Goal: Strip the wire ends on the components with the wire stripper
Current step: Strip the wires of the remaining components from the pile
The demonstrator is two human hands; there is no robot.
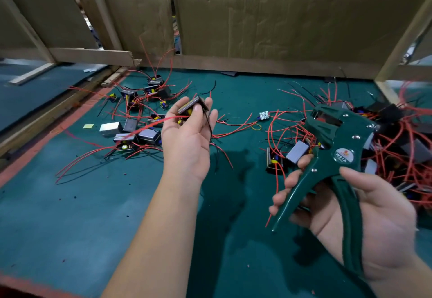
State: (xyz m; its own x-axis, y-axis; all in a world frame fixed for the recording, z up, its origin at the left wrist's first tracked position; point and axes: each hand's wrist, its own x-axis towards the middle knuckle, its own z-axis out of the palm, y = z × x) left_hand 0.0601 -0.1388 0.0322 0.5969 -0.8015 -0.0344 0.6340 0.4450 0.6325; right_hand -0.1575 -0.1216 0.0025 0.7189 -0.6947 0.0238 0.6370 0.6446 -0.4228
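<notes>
While raised above the mat (70, 215), left hand (187, 138) pinches one component (192, 105) between thumb and fingertips, with red and black wires trailing from it. Right hand (378, 218) curls round the stripper (336, 150) handles, which are spread apart. Left pile (140, 110) and right pile (397, 148) of wired components lie on the mat.

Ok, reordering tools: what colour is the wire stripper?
The wire stripper is dark green; head view.
</notes>
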